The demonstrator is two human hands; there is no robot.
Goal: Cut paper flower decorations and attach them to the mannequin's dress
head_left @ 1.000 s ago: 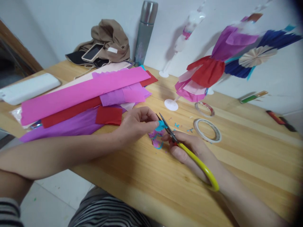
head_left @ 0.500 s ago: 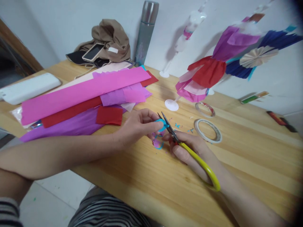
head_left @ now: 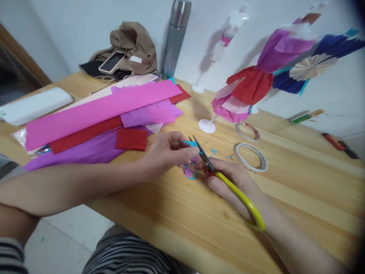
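My left hand point(head_left: 173, 150) pinches a small piece of blue paper point(head_left: 190, 143) between thumb and fingers. Yellow-handled scissors point(head_left: 239, 196) are gripped in my right hand point(head_left: 228, 179), their narrow blades slightly apart and right at the blue paper by my left thumb. How far the blades reach into the paper is hard to see. Below my fingers lie pink and blue paper scraps point(head_left: 189, 172) on the wooden table point(head_left: 171, 213). A few tiny blue clippings point(head_left: 213, 151) are scattered just beyond the blades.
Folded coloured paper point(head_left: 102, 114) is piled at the left, near a white case point(head_left: 37, 105). Two tape rolls point(head_left: 265, 163) lie right of my hands. Behind them stand a paper-dressed figure point(head_left: 251, 85), a bare stand point(head_left: 198, 88), a flask point(head_left: 174, 42) and a brown bag point(head_left: 137, 42).
The blue paper has turned between my left fingers and shows as a flatter, narrower strip. My left thumb has shifted slightly toward the blades; the scissors stay in nearly the same place.
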